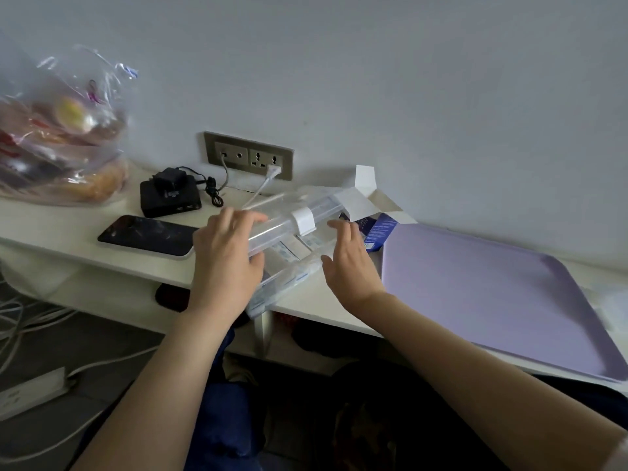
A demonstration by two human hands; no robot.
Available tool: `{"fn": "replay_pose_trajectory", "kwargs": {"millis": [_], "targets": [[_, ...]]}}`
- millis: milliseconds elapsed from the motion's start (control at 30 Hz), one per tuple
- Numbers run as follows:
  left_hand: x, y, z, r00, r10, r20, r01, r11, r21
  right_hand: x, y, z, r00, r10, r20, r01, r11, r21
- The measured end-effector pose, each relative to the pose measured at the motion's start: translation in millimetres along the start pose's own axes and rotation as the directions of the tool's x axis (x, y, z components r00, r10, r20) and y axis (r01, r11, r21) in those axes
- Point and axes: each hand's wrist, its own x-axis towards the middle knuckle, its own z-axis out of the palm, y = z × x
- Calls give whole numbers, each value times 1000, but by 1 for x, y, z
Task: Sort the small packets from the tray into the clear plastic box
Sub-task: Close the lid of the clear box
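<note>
Left hand (224,253) grips clear box (272,229) lid; right hand (350,263) spread, beside box.

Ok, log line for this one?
left hand: holds lid | right hand: open, beside clear plastic box | packets: inside box | tray: no packets visible

White desk (85,253) along the wall. Clear plastic box (282,219) centre, at the near edge. Phone (149,234) at 9 o'clock, just beside it. Black box (166,202) at 10, food bag (61,137) further out. Open blue carton (382,232) at 2, lavender tray (492,294) at 4.
</note>
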Motion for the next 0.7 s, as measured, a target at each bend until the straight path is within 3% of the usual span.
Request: {"fn": "replay_pose_trajectory", "kwargs": {"millis": [233,533,700], "targets": [[-6,-12,-6,998,55,16,-57,987,147,6,-3,-9,997,45,70,-52,994,97],[-10,-43,-17,998,-19,60,11,991,130,14,-25,9,994,24,109,-20,999,-45],[-13,-48,-22,983,21,182,-28,999,36,18,-23,9,999,-46,-1,45,983,-176]]}}
